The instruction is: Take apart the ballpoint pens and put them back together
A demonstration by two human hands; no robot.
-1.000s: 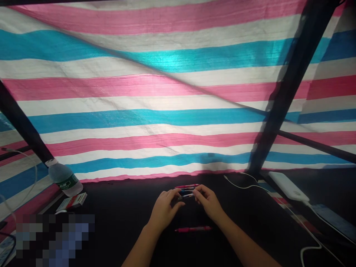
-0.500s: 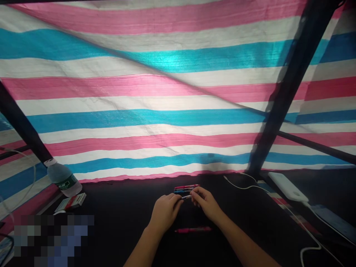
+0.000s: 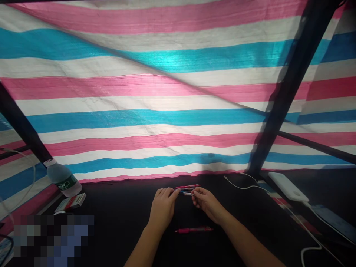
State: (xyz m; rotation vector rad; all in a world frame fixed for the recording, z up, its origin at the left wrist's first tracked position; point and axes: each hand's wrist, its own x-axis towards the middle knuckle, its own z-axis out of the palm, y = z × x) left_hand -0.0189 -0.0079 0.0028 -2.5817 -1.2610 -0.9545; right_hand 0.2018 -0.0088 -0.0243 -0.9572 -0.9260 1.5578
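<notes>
My left hand (image 3: 162, 207) is closed at the left end of a dark-and-white pen (image 3: 187, 194), low over the black table. The right end of that pen is pinched in the fingers of my right hand (image 3: 206, 203). Just beyond it lie a blue pen (image 3: 184, 191), partly covered by my hands, and a red pen (image 3: 187, 186) farther back. Nearer to me, a pink-red pen (image 3: 194, 230) lies crosswise on the table between my forearms, touched by neither hand.
On the left stand a water bottle (image 3: 64, 178) and a small box (image 3: 70, 202). A white power bank (image 3: 288, 187) with a cable (image 3: 314, 237) lies at the right, near a phone-like slab (image 3: 335, 220). A striped sheet (image 3: 144, 118) hangs behind the table (image 3: 125, 215).
Both hands have shifted slightly away from me, bringing the dark-and-white pen up against the blue one. The near pink-red pen stays where it was.
</notes>
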